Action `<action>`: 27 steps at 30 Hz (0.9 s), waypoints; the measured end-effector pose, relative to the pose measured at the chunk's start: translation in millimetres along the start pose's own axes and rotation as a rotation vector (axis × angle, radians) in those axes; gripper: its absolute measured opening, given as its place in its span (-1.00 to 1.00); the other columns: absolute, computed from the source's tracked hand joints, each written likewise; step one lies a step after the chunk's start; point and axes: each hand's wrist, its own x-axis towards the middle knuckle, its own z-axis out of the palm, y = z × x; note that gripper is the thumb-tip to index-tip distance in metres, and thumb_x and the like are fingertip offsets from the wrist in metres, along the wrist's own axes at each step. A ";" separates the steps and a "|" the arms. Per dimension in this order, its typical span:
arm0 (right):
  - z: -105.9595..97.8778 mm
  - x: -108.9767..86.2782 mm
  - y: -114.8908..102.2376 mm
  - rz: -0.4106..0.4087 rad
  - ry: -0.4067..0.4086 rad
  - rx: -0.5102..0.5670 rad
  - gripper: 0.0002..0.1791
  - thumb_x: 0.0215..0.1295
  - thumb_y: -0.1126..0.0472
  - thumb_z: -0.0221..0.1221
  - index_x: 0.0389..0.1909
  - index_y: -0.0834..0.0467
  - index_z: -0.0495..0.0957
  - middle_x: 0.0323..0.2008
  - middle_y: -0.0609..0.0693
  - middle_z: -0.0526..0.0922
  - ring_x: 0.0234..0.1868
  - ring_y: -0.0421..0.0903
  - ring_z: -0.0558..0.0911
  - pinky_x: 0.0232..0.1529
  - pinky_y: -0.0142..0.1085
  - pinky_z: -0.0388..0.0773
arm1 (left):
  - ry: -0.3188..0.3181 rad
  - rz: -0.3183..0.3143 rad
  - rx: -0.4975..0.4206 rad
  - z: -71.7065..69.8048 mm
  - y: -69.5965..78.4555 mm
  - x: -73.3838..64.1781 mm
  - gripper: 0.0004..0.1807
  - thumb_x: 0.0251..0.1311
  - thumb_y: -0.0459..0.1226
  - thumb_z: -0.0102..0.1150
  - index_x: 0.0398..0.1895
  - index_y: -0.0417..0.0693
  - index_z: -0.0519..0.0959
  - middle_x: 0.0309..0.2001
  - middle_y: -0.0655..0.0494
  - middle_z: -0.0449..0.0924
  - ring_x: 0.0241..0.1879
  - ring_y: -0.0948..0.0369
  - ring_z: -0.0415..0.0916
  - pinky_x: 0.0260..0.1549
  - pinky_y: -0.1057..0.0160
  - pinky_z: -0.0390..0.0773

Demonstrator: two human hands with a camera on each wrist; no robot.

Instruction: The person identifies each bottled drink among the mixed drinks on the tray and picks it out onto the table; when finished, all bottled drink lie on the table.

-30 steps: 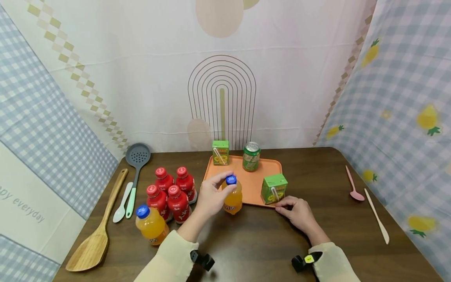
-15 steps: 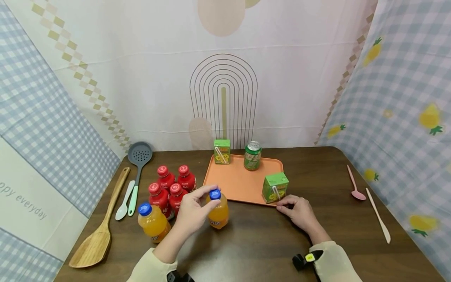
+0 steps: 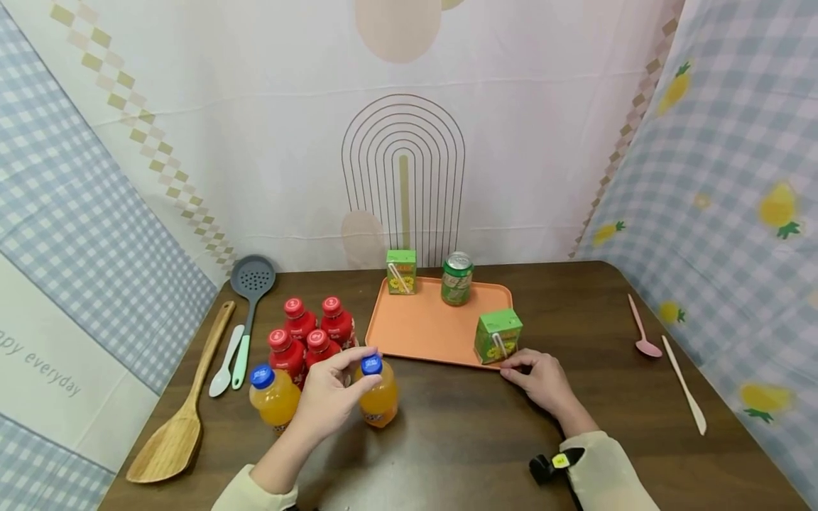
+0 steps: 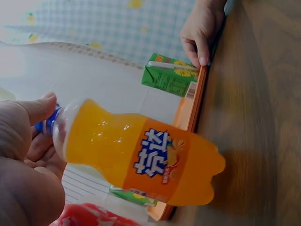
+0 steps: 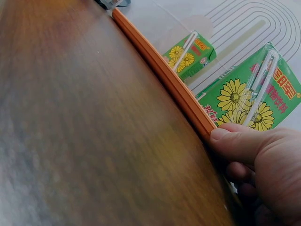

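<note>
My left hand [image 3: 332, 394] pinches an orange soda bottle [image 4: 136, 150] by its blue cap. The bottle is upright, close over the table in front of the red bottles. With thumb and fingers, my right hand [image 3: 540, 383] grips the near right corner of an orange tray [image 3: 415, 330]. Beside those fingers, on the tray, stands a green juice carton [image 3: 498, 337] with a straw on its side. Another juice carton [image 3: 401, 273] is at the tray's far left corner, and a green drink can [image 3: 456, 280] stands along the back edge.
Several red bottles [image 3: 300, 323] cluster left of the tray, with a second orange soda bottle [image 3: 275, 397] before them. Farther left lie a wooden spatula [image 3: 169, 443], a white spoon [image 3: 224, 376] and a slotted turner [image 3: 253, 277]. A pink spoon [image 3: 647, 346] and white knife [image 3: 686, 390] lie right.
My left hand has moved left and toward me with the orange soda bottle, away from the tray's front edge. The right hand has stayed at the tray's corner.
</note>
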 end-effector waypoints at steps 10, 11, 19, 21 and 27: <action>-3.3 3.4 -4.5 0.011 -0.010 -0.009 -0.91 0.12 0.00 0.38 -0.40 -0.09 0.74 -0.36 -0.30 0.66 -0.21 -0.18 0.62 -0.13 -0.11 0.53 | -0.084 0.118 0.300 -30.2 -5.3 1.4 -0.62 -0.03 -0.17 0.48 -0.07 0.25 0.66 -0.14 0.35 0.68 -0.29 0.24 0.59 -0.48 0.28 0.57; -3.4 3.4 -4.4 0.012 -0.011 -0.009 -0.90 0.12 0.00 0.38 -0.40 -0.09 0.74 -0.36 -0.30 0.66 -0.21 -0.17 0.62 -0.12 -0.11 0.53 | -0.099 0.144 0.326 -33.2 -4.1 1.9 -0.62 -0.04 -0.17 0.49 -0.08 0.24 0.67 -0.14 0.34 0.68 -0.32 0.24 0.58 -0.53 0.30 0.54; -2.1 1.0 -2.8 0.008 -0.008 -0.008 -0.85 0.12 -0.06 0.36 -0.39 -0.09 0.74 -0.36 -0.33 0.64 -0.21 -0.20 0.62 -0.13 -0.12 0.53 | -0.243 0.321 0.518 -54.8 7.0 8.4 -0.60 -0.11 -0.19 0.53 -0.11 0.13 0.69 -0.18 0.32 0.68 -0.24 0.39 0.59 -0.32 0.29 0.62; -1.5 0.2 -2.4 0.008 -0.007 -0.009 -0.82 0.12 -0.08 0.35 -0.39 -0.08 0.74 -0.36 -0.34 0.64 -0.21 -0.20 0.62 -0.12 -0.11 0.53 | -0.262 0.352 0.574 -59.5 9.7 10.0 -0.60 -0.14 -0.18 0.54 -0.13 0.09 0.70 -0.18 0.33 0.68 -0.17 0.32 0.61 -0.21 0.25 0.62; -1.0 0.6 -0.8 0.009 -0.014 -0.014 -0.84 0.12 -0.06 0.36 -0.38 -0.08 0.74 -0.36 -0.33 0.64 -0.20 -0.19 0.62 -0.12 -0.12 0.53 | -0.255 0.369 0.746 -72.0 17.5 12.8 -0.62 -0.23 -0.11 0.58 -0.23 0.09 0.75 -0.25 0.36 0.70 0.14 -0.04 0.49 0.21 -0.02 0.34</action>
